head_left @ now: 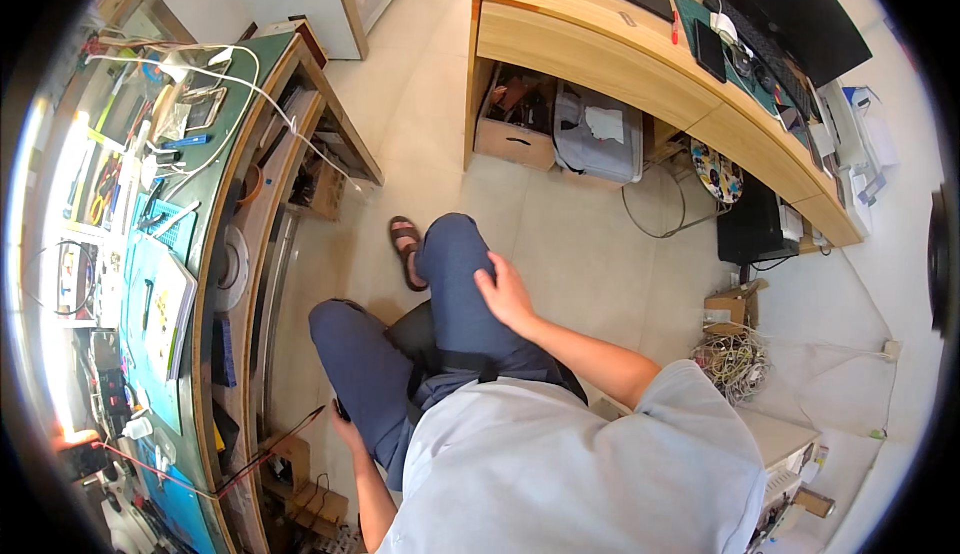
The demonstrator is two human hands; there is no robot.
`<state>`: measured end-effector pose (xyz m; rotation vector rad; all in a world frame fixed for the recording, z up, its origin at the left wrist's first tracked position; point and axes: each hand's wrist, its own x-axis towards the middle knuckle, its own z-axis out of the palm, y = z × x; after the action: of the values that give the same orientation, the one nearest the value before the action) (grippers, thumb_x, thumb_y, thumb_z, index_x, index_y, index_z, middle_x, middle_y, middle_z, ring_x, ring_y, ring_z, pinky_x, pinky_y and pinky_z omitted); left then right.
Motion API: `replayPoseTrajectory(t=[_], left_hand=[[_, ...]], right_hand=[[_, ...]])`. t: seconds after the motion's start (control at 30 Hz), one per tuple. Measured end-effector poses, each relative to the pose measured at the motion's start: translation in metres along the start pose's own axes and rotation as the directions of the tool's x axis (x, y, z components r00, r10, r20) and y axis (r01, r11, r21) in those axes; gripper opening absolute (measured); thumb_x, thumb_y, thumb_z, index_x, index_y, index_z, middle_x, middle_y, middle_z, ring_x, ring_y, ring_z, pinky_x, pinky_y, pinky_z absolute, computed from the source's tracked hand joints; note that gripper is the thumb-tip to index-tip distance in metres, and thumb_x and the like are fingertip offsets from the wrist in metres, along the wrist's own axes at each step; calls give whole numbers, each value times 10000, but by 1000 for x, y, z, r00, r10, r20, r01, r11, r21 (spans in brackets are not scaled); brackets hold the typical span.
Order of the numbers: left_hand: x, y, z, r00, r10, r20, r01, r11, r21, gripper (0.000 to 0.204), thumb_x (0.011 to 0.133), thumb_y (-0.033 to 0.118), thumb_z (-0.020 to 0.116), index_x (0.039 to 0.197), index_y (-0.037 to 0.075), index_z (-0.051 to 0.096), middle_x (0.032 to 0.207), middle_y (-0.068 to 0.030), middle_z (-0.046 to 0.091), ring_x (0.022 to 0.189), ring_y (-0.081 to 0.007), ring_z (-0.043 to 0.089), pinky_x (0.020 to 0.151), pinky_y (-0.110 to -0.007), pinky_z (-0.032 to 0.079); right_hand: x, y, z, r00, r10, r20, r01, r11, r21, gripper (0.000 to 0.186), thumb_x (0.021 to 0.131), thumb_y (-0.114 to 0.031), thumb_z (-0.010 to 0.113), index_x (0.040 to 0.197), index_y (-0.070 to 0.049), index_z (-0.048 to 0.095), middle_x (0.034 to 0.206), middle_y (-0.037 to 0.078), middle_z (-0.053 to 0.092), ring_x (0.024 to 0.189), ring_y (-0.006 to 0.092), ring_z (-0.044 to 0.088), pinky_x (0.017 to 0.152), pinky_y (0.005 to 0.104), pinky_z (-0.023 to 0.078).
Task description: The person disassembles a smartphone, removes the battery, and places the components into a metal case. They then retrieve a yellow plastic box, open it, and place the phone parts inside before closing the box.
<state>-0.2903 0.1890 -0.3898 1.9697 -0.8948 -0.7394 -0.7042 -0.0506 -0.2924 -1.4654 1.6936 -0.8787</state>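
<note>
I am seated in dark blue trousers (462, 274). My right hand (507, 297) lies on my right thigh near the knee, fingers loosely spread and holding nothing. Low beside my left thigh is my left hand (348, 432), its fingers partly hidden and seemingly closed about a small black object (341, 411) whose kind I cannot make out. Close to that hand, a red and black pair of test leads (265, 450) hangs off the workbench edge.
To the left runs a green-matted workbench (150, 354) with a booklet (168, 304), tools and a white cable (262, 91). A wooden desk (600, 51) with a monitor (800, 14) stands ahead right. Under it sit a grey bin (597, 134) and a box. Tangled cables (735, 366) lie at right.
</note>
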Motion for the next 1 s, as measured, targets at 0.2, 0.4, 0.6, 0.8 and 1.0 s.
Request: replayPoseTrajectory(t=[0.2,0.4,0.6,0.8,1.0], left_hand=[[-6,131,-26,944,140,-300,-114,988,103,440,1032,111,530,1441,-20,434,1392,-183,522,1212,-283,568,990,-398,478],[41,254,-53,725,612,-317,-454,770,448,335,1008,-33,502,1342,-37,532,1241,-167,583,1027,-252,620,882,-351,525],[69,170,-37,972,127,-197,-24,890,456,419,1062,210,459,1417,-12,478,1354,-201,535,1179,-333,561,948,-419,484],[103,41,-17,622,-766,-164,717,641,-274,475,1048,336,438,1397,14,471,1391,-204,513,1260,-347,518,1002,-459,447],[125,8,50,677,-736,-15,647,605,-465,425,1015,322,452,1289,5,525,1311,-219,552,1217,-366,541,977,-455,458]], right_hand=[[-19,-51,1,959,-265,96,282,895,-345,679,868,-285,678,1448,-38,427,1508,285,323,1373,472,347,1114,573,319],[17,-74,16,901,-326,285,421,812,-405,612,841,-283,690,1402,-109,521,1570,240,265,1468,439,211,1148,642,207],[45,-91,37,889,-350,294,440,831,-342,554,798,-258,697,1318,-102,588,1550,218,322,1465,418,239,1153,632,208],[70,-106,50,863,-413,291,497,798,-343,535,778,-241,714,1283,-105,606,1541,222,343,1457,430,256,1158,629,214],[86,-90,8,883,-416,216,469,777,-420,482,727,-189,728,1193,-107,637,1450,244,450,1356,485,381,1106,610,322]])
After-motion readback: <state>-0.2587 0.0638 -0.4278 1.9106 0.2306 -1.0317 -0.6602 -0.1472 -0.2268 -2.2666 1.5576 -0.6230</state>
